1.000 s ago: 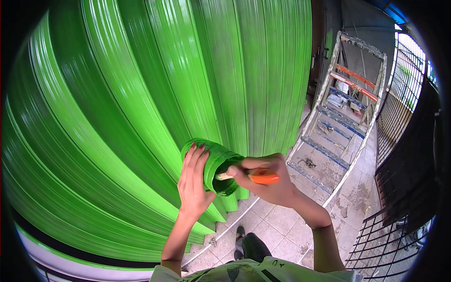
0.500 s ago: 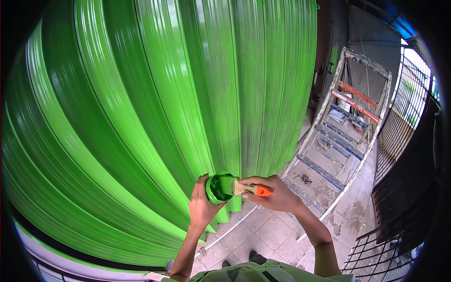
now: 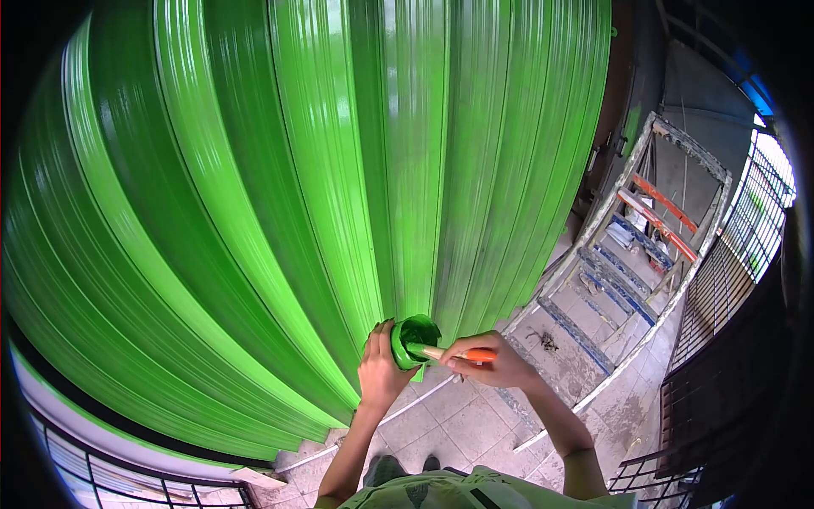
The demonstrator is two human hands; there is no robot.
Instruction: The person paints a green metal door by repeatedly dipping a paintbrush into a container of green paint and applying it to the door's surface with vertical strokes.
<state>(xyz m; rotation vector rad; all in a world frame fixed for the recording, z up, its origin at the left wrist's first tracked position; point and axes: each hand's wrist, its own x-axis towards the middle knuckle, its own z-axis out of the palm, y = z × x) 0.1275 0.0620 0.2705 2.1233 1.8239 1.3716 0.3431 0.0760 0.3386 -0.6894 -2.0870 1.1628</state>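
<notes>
A round container coated in green paint (image 3: 399, 346) is gripped from its left side by my left hand (image 3: 381, 373), its open mouth facing up toward me. My right hand (image 3: 496, 365) is closed on a paintbrush (image 3: 432, 352) with a wooden and orange handle. The green bristle end rests inside the container's mouth, and the bristle tips are hidden there. Beyond both hands stands a ribbed metal panel (image 3: 322, 170) in glossy green, with duller, streaky patches toward its right part.
A paint-spattered ladder (image 3: 577, 332) with blue and orange rungs stands at the right on a tiled floor (image 3: 424, 424). Farther right are a barred gate (image 3: 729, 271) and dark sheeting. Another barred railing (image 3: 110, 475) is at the lower left.
The container has gone from tipped sideways to mouth-up. The brush came partly out, showing green bristles, and is now back inside the mouth. The view has shifted, moving the ladder rightward and lower.
</notes>
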